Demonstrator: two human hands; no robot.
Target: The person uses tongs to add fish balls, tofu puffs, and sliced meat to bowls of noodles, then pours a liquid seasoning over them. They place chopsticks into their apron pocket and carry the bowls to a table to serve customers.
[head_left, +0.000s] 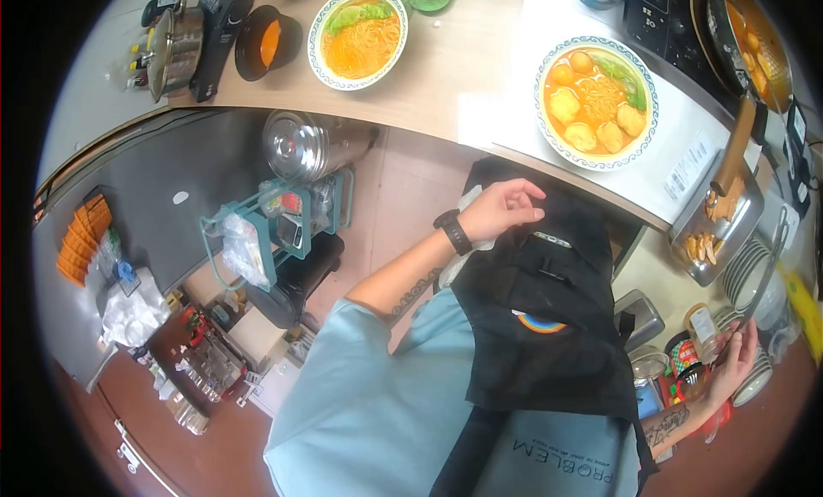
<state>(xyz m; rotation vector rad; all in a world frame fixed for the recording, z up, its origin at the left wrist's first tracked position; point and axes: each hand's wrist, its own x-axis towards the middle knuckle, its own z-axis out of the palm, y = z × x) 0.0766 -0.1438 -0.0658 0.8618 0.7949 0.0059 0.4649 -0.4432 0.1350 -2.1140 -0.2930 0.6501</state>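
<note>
My left hand point(507, 207), a black watch at its wrist, hovers before the black apron point(549, 283) with thumb and fingers apart and nothing in them. Far to the right, my right hand point(735, 360) is closed around the lower end of a long thin metal utensil point(773, 270); its exact kind is hard to make out. The utensil slants up beside a metal tray point(693, 261) with fried brown pieces in it. On the counter ahead stands a patterned bowl point(542, 102) of noodles in orange broth, topped with egg halves, golden puffs and green leaves.
Another noodle bowl point(312, 47) stands further left, near a dark bowl point(290, 44) and a lidded pot point(184, 55). At right, a pan point(780, 34) of orange sauce points its wooden handle point(735, 150) towards me. Stacked plates point(739, 278) and jars point(683, 353) crowd the right side.
</note>
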